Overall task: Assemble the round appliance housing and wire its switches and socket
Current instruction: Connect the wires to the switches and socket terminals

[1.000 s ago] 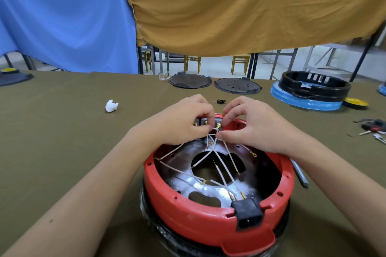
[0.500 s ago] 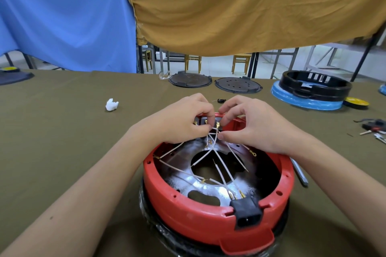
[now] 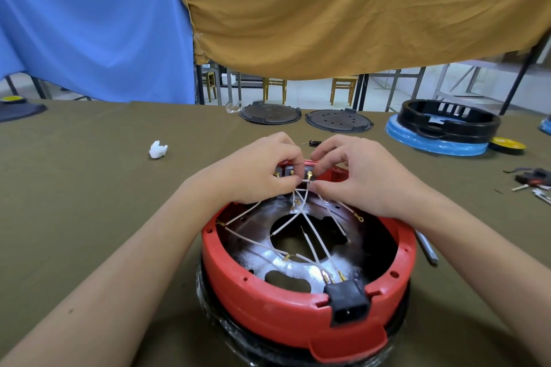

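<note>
A round red housing (image 3: 268, 301) lies open side up on a black ring at the near middle of the table. A black power socket (image 3: 348, 305) sits in its near rim. Several white wires (image 3: 310, 235) with brass terminals cross the shiny metal plate inside and run to the switches (image 3: 290, 171) at the far rim. My left hand (image 3: 256, 170) pinches a white wire end at the switch terminals. My right hand (image 3: 354, 176) pinches another wire end just beside it, thumb and forefinger together. The hands hide most of the switches.
Two dark round lids (image 3: 269, 112) (image 3: 338, 121) lie at the far edge. A black housing on a blue ring (image 3: 447, 125) stands far right, with a yellow disc (image 3: 507, 144) beside it. Tools (image 3: 533, 180) lie at right, a white scrap (image 3: 158, 149) at left, a grey bar (image 3: 426, 250) beside the housing.
Both hands stayed at the far rim; the fingers shifted slightly on the wire ends at the switch terminals. The housing has not moved.
</note>
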`<state>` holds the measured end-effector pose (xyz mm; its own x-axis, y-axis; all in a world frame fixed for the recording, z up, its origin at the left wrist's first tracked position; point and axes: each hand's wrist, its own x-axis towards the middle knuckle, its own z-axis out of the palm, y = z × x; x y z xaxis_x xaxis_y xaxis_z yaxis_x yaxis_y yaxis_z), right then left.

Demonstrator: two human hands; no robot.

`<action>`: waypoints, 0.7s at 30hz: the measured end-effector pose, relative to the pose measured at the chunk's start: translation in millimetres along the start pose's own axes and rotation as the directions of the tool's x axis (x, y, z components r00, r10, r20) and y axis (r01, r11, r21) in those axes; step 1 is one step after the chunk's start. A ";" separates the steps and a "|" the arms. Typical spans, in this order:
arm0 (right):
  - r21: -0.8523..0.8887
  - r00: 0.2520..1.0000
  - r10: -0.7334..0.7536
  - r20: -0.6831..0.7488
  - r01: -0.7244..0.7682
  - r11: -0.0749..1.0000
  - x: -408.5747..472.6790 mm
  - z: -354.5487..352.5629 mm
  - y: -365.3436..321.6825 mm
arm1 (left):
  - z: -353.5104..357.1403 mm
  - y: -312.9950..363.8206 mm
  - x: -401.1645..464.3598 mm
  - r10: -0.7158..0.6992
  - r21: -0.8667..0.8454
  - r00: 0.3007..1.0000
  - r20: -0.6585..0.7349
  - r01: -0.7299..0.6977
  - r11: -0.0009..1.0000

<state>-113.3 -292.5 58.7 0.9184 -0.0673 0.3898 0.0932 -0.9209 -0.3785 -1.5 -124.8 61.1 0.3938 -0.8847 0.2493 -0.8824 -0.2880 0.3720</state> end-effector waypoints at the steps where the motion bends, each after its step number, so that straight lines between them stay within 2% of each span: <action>1: -0.005 1.000 0.002 -0.006 -0.002 1.000 -0.1 0.1 -0.5 | -0.1 0.2 -0.3 -0.003 0.001 1.000 0.000 0.003 1.000; 7: -0.086 1.000 -0.002 -0.006 0.001 0.996 -1.2 0.8 -1.8 | -0.6 0.6 -0.7 -0.012 0.006 1.000 0.004 0.012 1.000; 15: -0.108 0.998 -0.049 0.040 0.053 0.993 -0.6 -0.7 -1.9 | -0.2 -0.1 -0.1 0.000 0.001 1.000 0.000 0.000 1.000; 21: -0.195 0.988 -0.119 0.098 0.136 0.971 -1.0 0.2 -2.8 | -0.8 0.3 -0.1 -0.002 0.007 1.000 0.000 0.002 1.000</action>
<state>-114.5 -289.8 59.2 0.9341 0.0807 0.3478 0.1405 -0.9786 -0.1503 -1.6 -124.6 61.9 0.3956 -0.8841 0.2487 -0.8833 -0.2922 0.3666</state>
